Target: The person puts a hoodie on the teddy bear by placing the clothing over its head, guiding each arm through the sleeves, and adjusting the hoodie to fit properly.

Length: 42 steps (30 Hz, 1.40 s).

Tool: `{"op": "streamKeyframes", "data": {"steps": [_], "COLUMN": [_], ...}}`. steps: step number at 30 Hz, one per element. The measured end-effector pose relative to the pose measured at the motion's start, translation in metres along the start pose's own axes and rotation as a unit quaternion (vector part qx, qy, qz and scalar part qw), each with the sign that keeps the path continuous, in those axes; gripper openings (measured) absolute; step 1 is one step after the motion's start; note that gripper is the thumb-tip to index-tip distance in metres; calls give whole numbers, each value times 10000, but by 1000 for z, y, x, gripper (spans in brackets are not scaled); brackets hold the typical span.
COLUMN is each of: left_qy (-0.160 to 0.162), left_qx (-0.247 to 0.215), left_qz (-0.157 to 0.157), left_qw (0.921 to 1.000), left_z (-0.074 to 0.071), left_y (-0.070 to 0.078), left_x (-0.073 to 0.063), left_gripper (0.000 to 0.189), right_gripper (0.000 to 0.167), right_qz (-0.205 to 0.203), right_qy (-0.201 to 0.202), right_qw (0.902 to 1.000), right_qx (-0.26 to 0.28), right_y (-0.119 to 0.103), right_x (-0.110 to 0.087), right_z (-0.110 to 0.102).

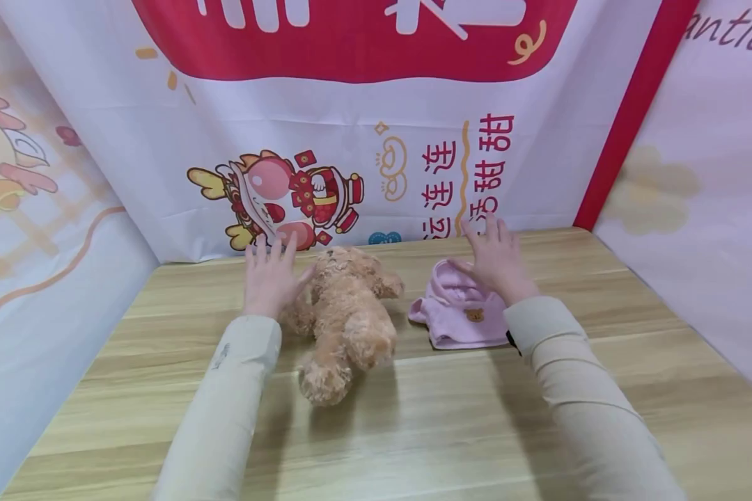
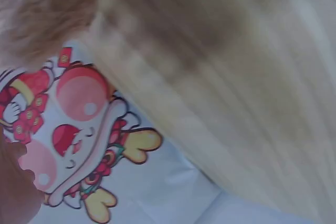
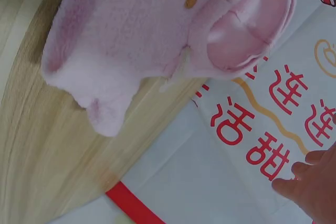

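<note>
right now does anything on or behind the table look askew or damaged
The cartoon on the cloth behind the table looks odd: it's turned on its side. The teddy bear and pink hoodie show no visible damage.

Arms (image 1: 216, 410) outstretched, left grip (image 1: 272, 277) splayed, right grip (image 1: 498, 261) splayed

left grip (image 1: 271, 282): near 1 teddy (image 1: 345, 306) | right grip (image 1: 499, 261): near 1 hoodie (image 1: 457, 320)

One teddy (image 1: 343, 306), one hoodie (image 1: 454, 325)
</note>
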<state>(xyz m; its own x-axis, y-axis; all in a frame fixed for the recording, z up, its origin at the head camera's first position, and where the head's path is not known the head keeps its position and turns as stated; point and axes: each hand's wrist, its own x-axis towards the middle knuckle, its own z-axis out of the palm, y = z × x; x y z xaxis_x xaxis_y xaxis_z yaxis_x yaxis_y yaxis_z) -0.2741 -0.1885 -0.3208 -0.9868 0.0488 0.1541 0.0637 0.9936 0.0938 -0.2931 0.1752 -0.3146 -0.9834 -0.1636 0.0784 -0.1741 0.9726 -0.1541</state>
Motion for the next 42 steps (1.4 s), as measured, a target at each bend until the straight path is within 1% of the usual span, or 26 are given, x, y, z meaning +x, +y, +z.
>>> {"op": "streamKeyframes", "data": {"steps": [5, 9, 12, 16, 18, 20, 23, 27, 31, 35, 38, 40, 42], "left_qy": [295, 366, 401, 378, 353, 333, 328, 315, 237, 60, -56, -124, -141], "left_qx": [-262, -404, -458, -492, -460, -411, -336, -310, -286, -329, -381, -361, -271], "left_qz": [149, 310, 442, 725, 848, 906, 981, 1094, 1177, 1148, 1098, 1048, 1009], "left_qw": [9991, 9980, 9972, 9954, 9947, 9945, 9941, 9930, 9924, 9928, 9932, 9938, 9944], "left_z": [-18, -36, -53, -77, -86, -92, -91, -81, -73, -74, -76, -77, -74], "left_y": [15, 36, 57, 90, 108, 126, 153, 179, 196, 211, 223, 232, 242], "left_x": [9, 15, 19, 19, 16, 14, 8, 0, -8, -13, -16, -19, -22], "left_gripper": [71, 70, 69, 66, 64, 62, 60, 49, 34, 29, 24, 23, 26], "right_gripper": [76, 74, 72, 67, 64, 61, 55, 49, 45, 42, 42, 42, 41], "right_qz": [-292, -450, -482, -426, -391, -403, -367, -268, -196, -226, -190, -133, -112], "right_qy": [277, 372, 330, 237, 233, 256, 234, 130, 71, 28, -97, -181, -238], "right_qw": [9991, 9981, 9981, 9987, 9989, 9989, 9991, 9995, 9997, 9996, 9996, 9995, 9994], "right_qx": [-143, -178, -190, -117, -76, -38, 30, 72, 99, 148, 179, 211, 231], "right_y": [6, 8, 8, 9, 11, 14, 21, 33, 45, 57, 64, 68, 70], "right_x": [3, 3, 3, 3, 2, 1, -3, -9, -15, -19, -21, -22, -24], "right_z": [-7, -12, -17, -25, -27, -29, -31, -35, -36, -33, -29, -27, -25]}}
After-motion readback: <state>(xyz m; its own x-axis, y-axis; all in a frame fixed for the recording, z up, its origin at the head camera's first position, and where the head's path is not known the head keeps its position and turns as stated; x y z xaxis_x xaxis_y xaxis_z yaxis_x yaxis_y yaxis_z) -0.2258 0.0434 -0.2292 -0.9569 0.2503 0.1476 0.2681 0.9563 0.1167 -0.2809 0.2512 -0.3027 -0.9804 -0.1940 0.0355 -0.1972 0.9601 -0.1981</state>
